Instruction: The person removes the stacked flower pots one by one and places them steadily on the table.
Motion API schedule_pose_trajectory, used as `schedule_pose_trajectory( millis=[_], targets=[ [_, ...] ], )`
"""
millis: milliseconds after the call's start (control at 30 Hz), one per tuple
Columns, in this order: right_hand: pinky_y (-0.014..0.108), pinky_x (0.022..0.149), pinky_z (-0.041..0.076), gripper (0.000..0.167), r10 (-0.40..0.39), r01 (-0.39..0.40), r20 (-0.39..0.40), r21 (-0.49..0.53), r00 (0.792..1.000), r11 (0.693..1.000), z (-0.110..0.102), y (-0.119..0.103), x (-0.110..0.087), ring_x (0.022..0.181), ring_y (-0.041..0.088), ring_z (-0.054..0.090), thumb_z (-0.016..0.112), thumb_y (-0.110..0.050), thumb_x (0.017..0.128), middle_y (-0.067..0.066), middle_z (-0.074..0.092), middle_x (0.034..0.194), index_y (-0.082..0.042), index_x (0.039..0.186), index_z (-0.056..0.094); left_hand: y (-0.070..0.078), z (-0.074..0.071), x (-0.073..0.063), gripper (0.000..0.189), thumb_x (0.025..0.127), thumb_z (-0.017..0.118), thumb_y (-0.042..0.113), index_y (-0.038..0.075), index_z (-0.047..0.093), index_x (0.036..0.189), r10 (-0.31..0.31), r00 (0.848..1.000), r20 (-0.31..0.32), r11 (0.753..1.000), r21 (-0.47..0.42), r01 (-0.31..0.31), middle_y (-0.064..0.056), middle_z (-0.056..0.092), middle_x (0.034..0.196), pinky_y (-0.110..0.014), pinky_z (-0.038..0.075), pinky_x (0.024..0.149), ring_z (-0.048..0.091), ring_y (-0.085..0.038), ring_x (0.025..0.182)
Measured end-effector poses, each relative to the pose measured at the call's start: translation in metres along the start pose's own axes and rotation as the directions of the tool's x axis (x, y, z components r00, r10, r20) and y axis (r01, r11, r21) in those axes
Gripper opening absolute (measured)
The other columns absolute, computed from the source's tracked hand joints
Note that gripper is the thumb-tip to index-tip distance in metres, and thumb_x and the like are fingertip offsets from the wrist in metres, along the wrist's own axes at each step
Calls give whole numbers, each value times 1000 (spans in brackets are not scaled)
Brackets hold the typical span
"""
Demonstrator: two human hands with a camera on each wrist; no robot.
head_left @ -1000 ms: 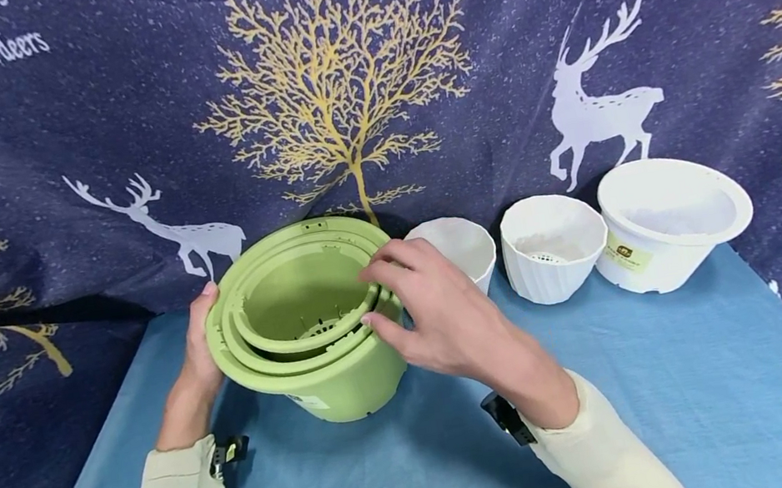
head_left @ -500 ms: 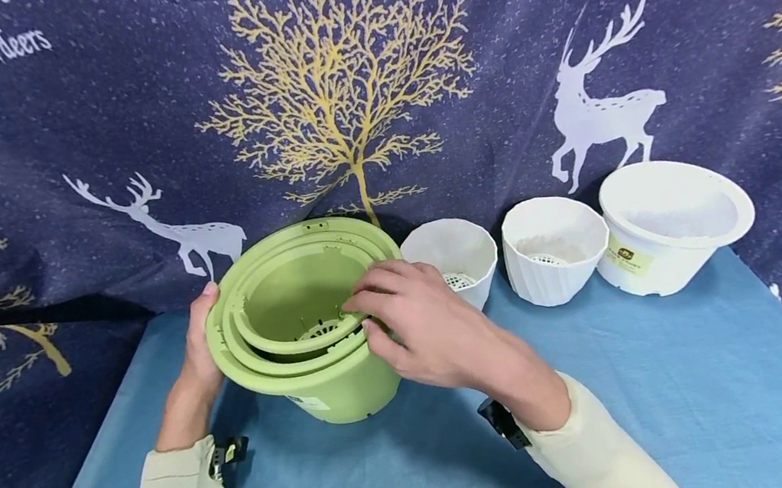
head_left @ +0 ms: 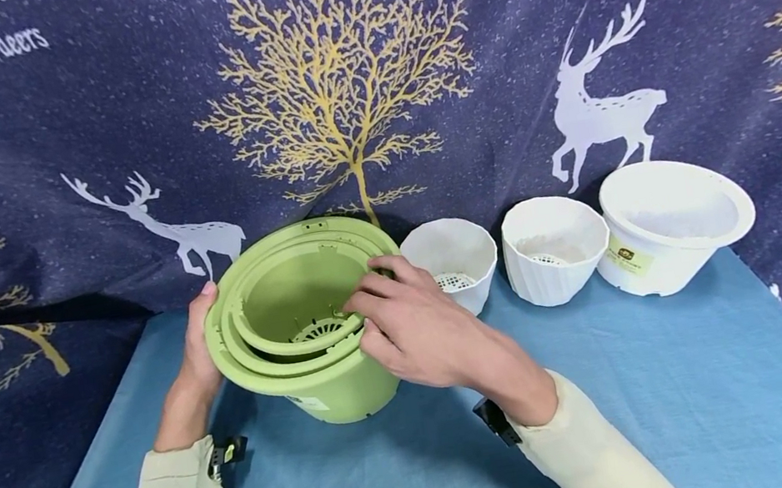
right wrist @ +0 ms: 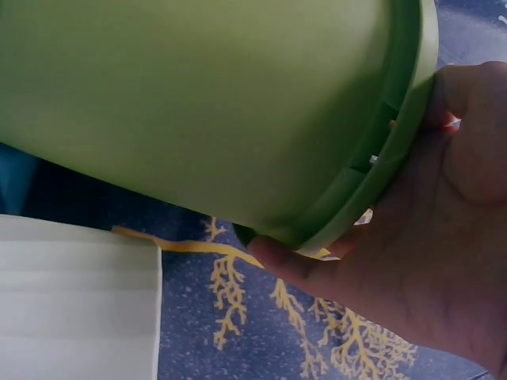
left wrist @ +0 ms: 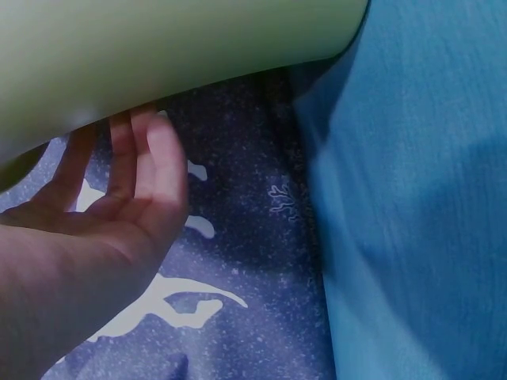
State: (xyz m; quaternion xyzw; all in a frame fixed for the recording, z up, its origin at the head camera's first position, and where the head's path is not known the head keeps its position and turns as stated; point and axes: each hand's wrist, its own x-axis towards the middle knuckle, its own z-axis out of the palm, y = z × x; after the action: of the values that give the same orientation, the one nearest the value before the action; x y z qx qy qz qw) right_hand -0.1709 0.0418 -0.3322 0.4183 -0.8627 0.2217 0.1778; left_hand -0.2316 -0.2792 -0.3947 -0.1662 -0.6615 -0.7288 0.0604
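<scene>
From the head, we look down on a blue cloth (head_left: 646, 374) before a dark backdrop (head_left: 166, 58) of gold trees and pale deer. Green pots (head_left: 363, 387), nested one inside another, are left of centre. Our left hand (head_left: 198, 340) grips their left rim. Our right hand (head_left: 421, 320) pinches at the right rim, fingers over the inside, thumb outside (we cannot tell how many rims it takes in). On the right, toward the far side, three white pots (head_left: 561, 277) form a row; the rightmost, widest one bears a yellowish label (head_left: 626, 253).

From the left wrist, we see bent fingers (left wrist: 166, 162) reaching up to the outer green wall, their tips partly hidden.

From the right wrist, we see the thumb (right wrist: 281, 261) against a green rim, with a white pot beside it on the left.
</scene>
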Motion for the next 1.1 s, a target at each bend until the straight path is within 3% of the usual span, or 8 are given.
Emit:
schedule_pose_trajectory(
  millis=[200, 367, 600, 867, 1100],
  targets=[
    [42, 125, 25, 32, 38, -38, -7, 13, 999, 999, 5, 0, 4, 118, 23, 57, 38, -14, 94, -2, 63, 99, -13, 96, 70, 0, 1, 0, 53, 116, 31, 37, 19, 74, 93, 21, 1000, 6, 1000, -11, -21, 7, 72, 74, -19, 54, 64, 66, -1, 63],
    [45, 122, 27, 17, 73, -72, -19, 13, 997, 997, 7, -2, 5, 123, 28, 54, 46, -15, 91, -3, 56, 91, -17, 83, 61, 0, 2, 0, 52, 116, 33, 37, 17, 74, 91, 30, 1000, 7, 999, -31, -29, 6, 72, 72, -19, 55, 62, 67, -2, 61],
    [45, 121, 26, 15, 67, -66, -21, 31, 998, 997, 9, 1, 6, 119, 28, 54, 49, -16, 85, -3, 55, 91, -15, 86, 63, 1, 2, 1, 52, 117, 33, 36, 16, 74, 92, 32, 999, 17, 998, -54, -31, 6, 72, 73, -19, 55, 62, 68, -2, 62],
    [46, 120, 22, 16, 78, -76, -14, 88, 997, 993, 9, 4, 6, 121, 26, 48, 52, -19, 87, -2, 55, 99, -14, 92, 67, 0, 1, 1, 51, 117, 33, 34, 16, 73, 91, 40, 999, 8, 998, -55, -40, 5, 72, 73, -19, 55, 61, 67, -2, 61],
    [47, 122, 18, 17, 92, -89, -25, 120, 995, 989, 10, 4, 5, 126, 30, 43, 54, -23, 86, 2, 53, 103, -14, 93, 67, 1, 2, 0, 50, 116, 32, 37, 17, 74, 96, 7, 1000, 16, 998, -55, -7, 6, 74, 78, -19, 55, 66, 68, -2, 66]
  ],
)
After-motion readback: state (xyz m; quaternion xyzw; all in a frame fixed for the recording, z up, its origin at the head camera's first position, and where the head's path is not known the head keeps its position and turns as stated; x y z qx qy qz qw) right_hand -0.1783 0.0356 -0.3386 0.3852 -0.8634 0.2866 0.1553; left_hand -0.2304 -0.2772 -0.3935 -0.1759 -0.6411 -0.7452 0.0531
